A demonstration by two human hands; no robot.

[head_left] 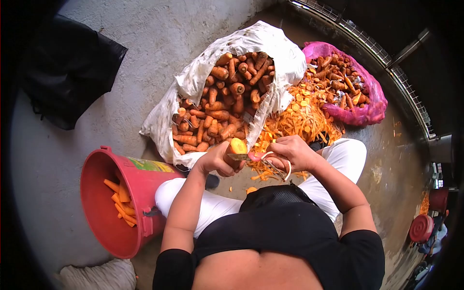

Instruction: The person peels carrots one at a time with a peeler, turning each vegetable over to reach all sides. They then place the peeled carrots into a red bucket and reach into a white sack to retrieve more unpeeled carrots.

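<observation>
My left hand [220,160] is closed around a carrot [238,146], its round cut face showing yellow-orange at the upper end. Held in my right hand [288,153] is a small knife [237,157] with a flat metal blade lying across the carrot just under the cut face. Pink shows near the blade's base, and a white loop hangs at the right fingers; the rest of the handle is hidden. Beyond both hands, a large white sack [162,118] gapes open, full of whole carrots [220,115]. Orange peelings and cut ends [304,118] are heaped to its right.
A red bucket [99,193] lies tipped at the left with several peeled carrots [123,205] inside. A pink sack [374,104] of carrot pieces stands back right. Black cloth or plastic [72,70] is at upper left, a pale sack [101,275] at lower left.
</observation>
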